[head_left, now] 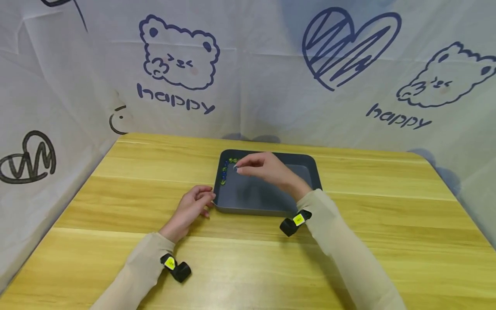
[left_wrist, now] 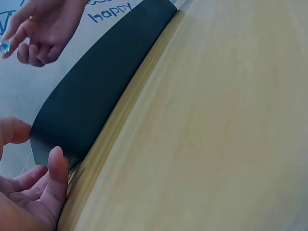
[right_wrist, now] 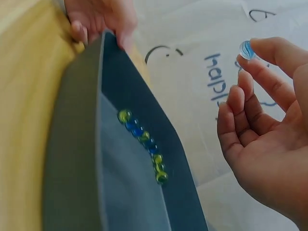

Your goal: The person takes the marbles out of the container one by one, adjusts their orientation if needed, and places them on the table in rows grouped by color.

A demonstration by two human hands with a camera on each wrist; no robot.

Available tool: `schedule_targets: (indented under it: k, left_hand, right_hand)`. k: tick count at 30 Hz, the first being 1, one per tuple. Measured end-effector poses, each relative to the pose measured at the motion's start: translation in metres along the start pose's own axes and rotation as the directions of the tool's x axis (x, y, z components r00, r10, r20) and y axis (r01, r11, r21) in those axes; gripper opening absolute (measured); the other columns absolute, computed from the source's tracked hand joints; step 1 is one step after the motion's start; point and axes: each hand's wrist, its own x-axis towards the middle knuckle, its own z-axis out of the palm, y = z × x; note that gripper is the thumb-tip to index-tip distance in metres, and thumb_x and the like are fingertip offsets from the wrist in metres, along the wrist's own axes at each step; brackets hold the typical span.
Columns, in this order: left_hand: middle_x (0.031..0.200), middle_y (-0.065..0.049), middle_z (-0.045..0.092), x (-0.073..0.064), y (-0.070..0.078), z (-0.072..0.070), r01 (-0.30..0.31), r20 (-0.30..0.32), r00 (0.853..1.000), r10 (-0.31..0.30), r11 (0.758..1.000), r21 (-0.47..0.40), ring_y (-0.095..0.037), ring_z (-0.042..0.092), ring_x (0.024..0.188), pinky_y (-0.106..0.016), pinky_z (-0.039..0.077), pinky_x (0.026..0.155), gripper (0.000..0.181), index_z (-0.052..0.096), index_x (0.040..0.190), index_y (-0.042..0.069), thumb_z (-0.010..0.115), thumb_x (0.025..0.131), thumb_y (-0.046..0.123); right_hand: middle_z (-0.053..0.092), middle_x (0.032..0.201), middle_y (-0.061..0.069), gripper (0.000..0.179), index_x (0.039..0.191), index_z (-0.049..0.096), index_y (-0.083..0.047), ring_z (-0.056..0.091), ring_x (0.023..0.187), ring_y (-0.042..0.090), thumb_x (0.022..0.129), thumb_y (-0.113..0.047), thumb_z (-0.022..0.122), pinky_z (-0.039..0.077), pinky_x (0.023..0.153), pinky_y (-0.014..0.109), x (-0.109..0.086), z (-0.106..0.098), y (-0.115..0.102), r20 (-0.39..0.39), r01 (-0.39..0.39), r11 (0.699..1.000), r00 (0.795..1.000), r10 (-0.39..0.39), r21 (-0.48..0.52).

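Observation:
In the head view a dark grey rectangular tray [head_left: 267, 212] lies on the table. My right hand [head_left: 269, 169] is raised over its left part, pinching a clear glass marble [right_wrist: 247, 50] with a blue swirl between thumb and index finger. The right wrist view shows its other fingers loosely bent. Along the tray's left side and far left corner runs an L-shaped line of yellow-green and blue marbles [right_wrist: 145, 137]. At the near left corner my left hand [head_left: 192, 206] touches the tray's outside with relaxed fingers; its thumb [left_wrist: 57, 166] is beside the front wall.
The wooden table [head_left: 379, 232] extends around the tray on all sides. Behind it hangs a white cloth [head_left: 267, 103] with printed bears, hearts and words. Each sleeved wrist wears a black strap with a small camera [head_left: 181, 272].

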Motion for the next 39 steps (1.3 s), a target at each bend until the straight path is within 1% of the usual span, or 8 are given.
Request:
schedule_targets:
  k: [5,9,14,15,19,22,25,39]
  left_hand:
    - [0.110,-0.017,0.060,0.000,0.001,0.000,-0.004,-0.001,1.000,0.004,1.000,0.004,-0.011,0.056,0.078,-0.022,0.050,0.056,0.042,0.046,0.132,-0.009,0.056,0.097,0.011]
    - [0.109,-0.017,0.061,0.000,0.001,0.000,-0.004,0.001,1.000,0.004,1.000,0.003,-0.011,0.057,0.078,-0.022,0.050,0.056,0.041,0.045,0.132,-0.009,0.056,0.096,0.010]
    - [0.109,-0.017,0.061,-0.001,0.001,0.000,0.003,0.003,1.000,-0.003,1.000,0.000,-0.012,0.057,0.078,-0.023,0.050,0.056,0.042,0.045,0.132,-0.008,0.056,0.096,0.011]
    - [0.109,-0.017,0.061,-0.001,0.001,0.000,0.004,0.003,1.000,-0.004,1.000,0.001,-0.012,0.056,0.078,-0.023,0.050,0.056,0.042,0.045,0.132,-0.008,0.056,0.096,0.011]
    - [0.110,-0.017,0.061,-0.002,0.002,-0.001,0.001,0.006,1.000,-0.001,1.000,0.002,-0.012,0.056,0.078,-0.023,0.050,0.056,0.043,0.045,0.132,-0.008,0.057,0.096,0.011]
    - [0.109,-0.017,0.061,-0.002,0.002,-0.001,0.001,0.007,1.000,-0.001,1.000,0.006,-0.012,0.056,0.079,-0.023,0.050,0.056,0.043,0.045,0.133,-0.008,0.056,0.096,0.011]
    - [0.109,-0.017,0.061,-0.002,0.001,-0.001,-0.001,0.008,1.000,0.001,1.000,0.009,-0.012,0.056,0.079,-0.023,0.050,0.056,0.042,0.045,0.132,-0.008,0.056,0.096,0.011]
    - [0.111,-0.018,0.060,-0.001,0.001,0.000,0.001,-0.005,1.000,-0.001,1.000,0.008,-0.013,0.057,0.079,-0.023,0.050,0.056,0.042,0.046,0.132,-0.008,0.057,0.095,0.010]
  right_hand:
    - [0.067,0.102,0.008,0.024,0.112,0.066,0.007,0.055,0.103,0.046,0.093,-0.008,0.064,0.044,0.093,0.058,-0.013,0.008,0.001,0.022,0.040,0.998,0.999,-0.041,0.042]
    - [0.067,0.100,0.007,0.024,0.111,0.067,0.005,0.055,0.100,0.046,0.092,-0.009,0.065,0.045,0.090,0.059,-0.024,0.013,0.001,0.022,0.049,0.997,0.998,-0.050,0.052]
    - [0.067,0.095,0.005,0.021,0.109,0.068,0.003,0.058,0.093,0.042,0.092,-0.009,0.065,0.048,0.084,0.057,-0.039,0.021,-0.001,0.015,0.077,0.996,0.997,-0.077,0.038]
    - [0.066,0.094,0.005,0.020,0.108,0.068,0.003,0.059,0.090,0.040,0.091,-0.009,0.065,0.049,0.083,0.055,-0.042,0.022,-0.002,0.018,0.088,0.995,0.996,-0.089,0.035]
    - [0.066,0.091,0.004,0.017,0.105,0.068,0.005,0.061,0.081,0.028,0.090,-0.004,0.065,0.054,0.075,0.039,-0.051,0.028,-0.002,0.049,0.138,0.990,0.989,-0.140,0.026]
    - [0.066,0.091,0.004,0.016,0.104,0.067,0.007,0.059,0.077,0.018,0.089,0.001,0.065,0.051,0.068,0.027,-0.056,0.031,0.001,0.064,0.172,0.985,0.983,-0.172,0.014]
    - [0.066,0.092,0.004,0.016,0.104,0.068,0.007,0.057,0.076,0.014,0.089,0.001,0.065,0.048,0.066,0.024,-0.060,0.034,0.004,0.067,0.181,0.983,0.981,-0.181,0.014]
    - [0.066,0.094,0.004,0.017,0.105,0.070,0.004,0.056,0.081,0.016,0.089,0.000,0.067,0.047,0.071,0.025,-0.069,0.041,0.017,0.102,0.186,0.982,0.977,-0.189,0.037]
